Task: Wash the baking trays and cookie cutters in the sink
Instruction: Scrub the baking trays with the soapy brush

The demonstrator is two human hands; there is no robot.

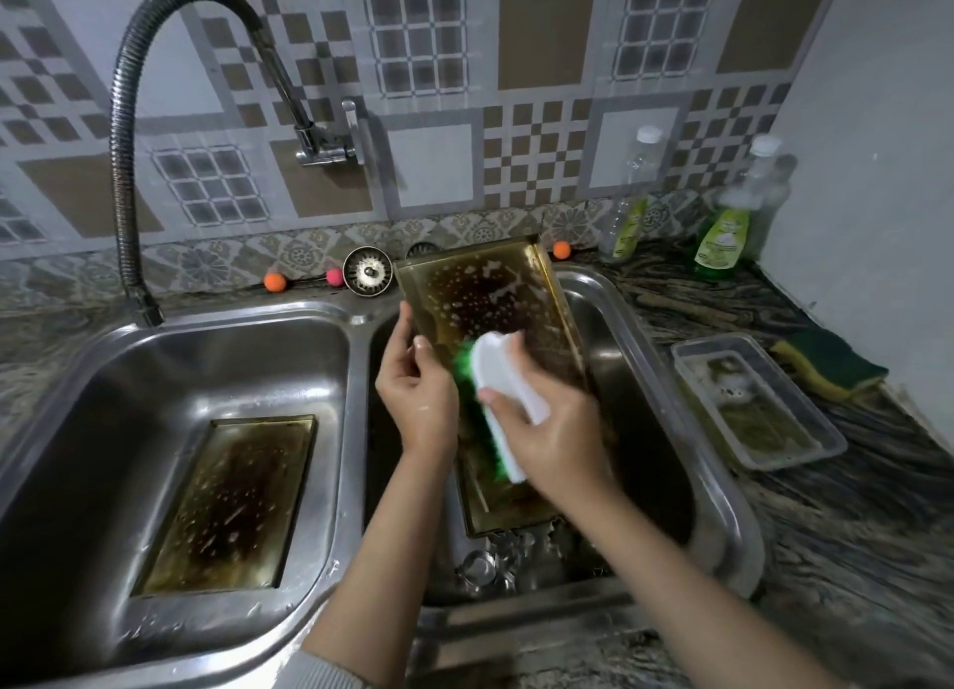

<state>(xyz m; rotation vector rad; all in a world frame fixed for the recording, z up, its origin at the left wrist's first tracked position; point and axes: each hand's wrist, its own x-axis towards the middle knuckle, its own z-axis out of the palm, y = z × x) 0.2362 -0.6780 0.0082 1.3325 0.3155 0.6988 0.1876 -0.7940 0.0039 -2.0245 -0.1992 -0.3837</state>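
Note:
A long, dark-stained baking tray (480, 296) leans tilted in the right sink basin (645, 378), its far end resting on the back rim, soap foam on its face. My left hand (418, 389) grips the tray's left edge. My right hand (547, 430) grips a white scrub brush (508, 384) with green bristles, pressed on the tray's middle. A second stained tray (232, 497) lies flat in the left basin (155, 368). Metal cookie cutters (495, 559) lie in the right basin below the tilted tray.
A flexible faucet (126, 136) arches over the left basin. On the right counter sit a clear plastic container (759, 409) of soapy water, a green-yellow sponge (831, 368) and two detergent bottles (722, 244). A sink strainer (366, 270) and small coloured balls sit behind the sink.

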